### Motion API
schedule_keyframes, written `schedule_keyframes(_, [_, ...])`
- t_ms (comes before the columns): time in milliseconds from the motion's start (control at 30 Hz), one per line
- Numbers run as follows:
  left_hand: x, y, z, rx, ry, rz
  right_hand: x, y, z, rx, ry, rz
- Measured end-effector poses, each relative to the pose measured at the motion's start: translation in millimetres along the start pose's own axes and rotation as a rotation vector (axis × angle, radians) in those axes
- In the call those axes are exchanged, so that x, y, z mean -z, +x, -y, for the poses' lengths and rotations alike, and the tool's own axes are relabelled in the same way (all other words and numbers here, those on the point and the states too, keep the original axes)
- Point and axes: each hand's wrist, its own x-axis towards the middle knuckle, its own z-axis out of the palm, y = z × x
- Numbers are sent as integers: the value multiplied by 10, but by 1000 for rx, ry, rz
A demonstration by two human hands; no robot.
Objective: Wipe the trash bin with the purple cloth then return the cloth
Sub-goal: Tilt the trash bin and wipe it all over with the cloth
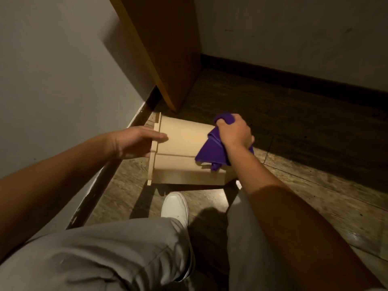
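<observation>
Bin [180, 148] lay on its side on the floor [315, 177], mid-frame, rim end toward the left wall [63, 70], base end under the cloth. Left hand [136, 141] was flat and open, fingers extended onto the bin near the rim, steadying, gripping nothing. Right hand [235, 131] was closed in a fist around the bunched cloth [212, 152], pressing it on the base end.

Risks, my read:
- Bin looked light and smooth-sided; an open-palm brace could let it roll or slide toward the wall under wipe pressure.
- Loose cloth tail hung low and could drag on the floor, picking up dirt.
- Underside touching the floor would be missed without a turn.

Materials: bin pale beige, matte, tapered with flat panels and a flanged rim. Cloth purple, soft, creased. Floor worn wood planks, slightly glossy. Wooden door [168, 59] above the bin, upper centre.
</observation>
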Motion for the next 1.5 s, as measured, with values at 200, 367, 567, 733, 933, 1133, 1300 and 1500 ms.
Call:
schedule_keyframes(200, [-56, -64, -48, 83, -133, 89, 193, 99, -271, -229, 98, 56])
schedule_keyframes(367, [-289, 108, -183, 19, -193, -235, 131, -169, -207, -23, 164, 13])
schedule_keyframes(567, [-601, 145, -287, -147, 27, -177, -146, -821, 446, 369, 435, 120])
schedule_keyframes(733, [-715, 147, -306, -329, 73, -266, -335, -948, 557, 478, 396, -48])
schedule_keyframes(933, [-535, 68, -192, -193, 290, -208, -470, -605, -164, 225, 355, -33])
schedule_keyframes(1133, [-238, -76, -263, -120, 311, -119, -506, -277, -401, -160, 454, 42])
schedule_keyframes(1300, [-304, 57, -300, -97, 350, -327, -564, -489, -300, -181, 559, 102])
schedule_keyframes(1500, [-457, 240, -270, -338, 280, -396, -682, -1002, 453, 284, 658, 95])
